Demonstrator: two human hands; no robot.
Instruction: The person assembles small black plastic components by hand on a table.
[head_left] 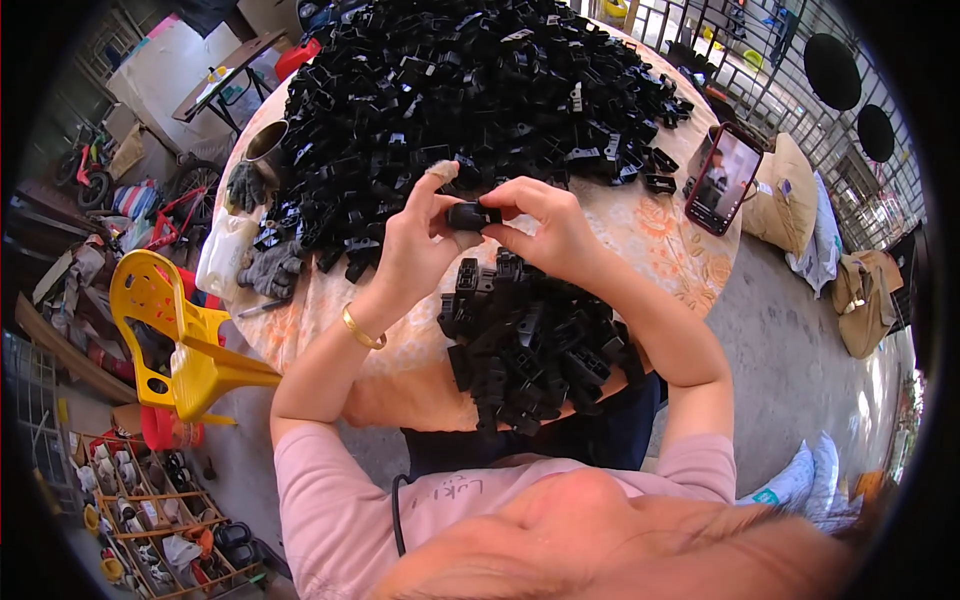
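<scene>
Between my two hands, above the middle of the table, is a small black plastic part [467, 216]. My left hand [412, 238] grips its left end with thumb and fingers; one fingertip has a pale wrap on it. On the other end, the thumb and fingertips of my right hand [545, 225] are closed. A big heap of similar black plastic parts [470, 100] covers the far side of the table. Below my hands, at the near edge, lies a smaller pile of black parts [530, 345].
The round table [660, 240] has a flowered cloth. A phone [722, 180] leans upright at its right. Dark gloves [272, 270] and a metal cup [266, 148] sit at its left edge. A yellow chair [190, 340] stands left; sacks [780, 195] lie right.
</scene>
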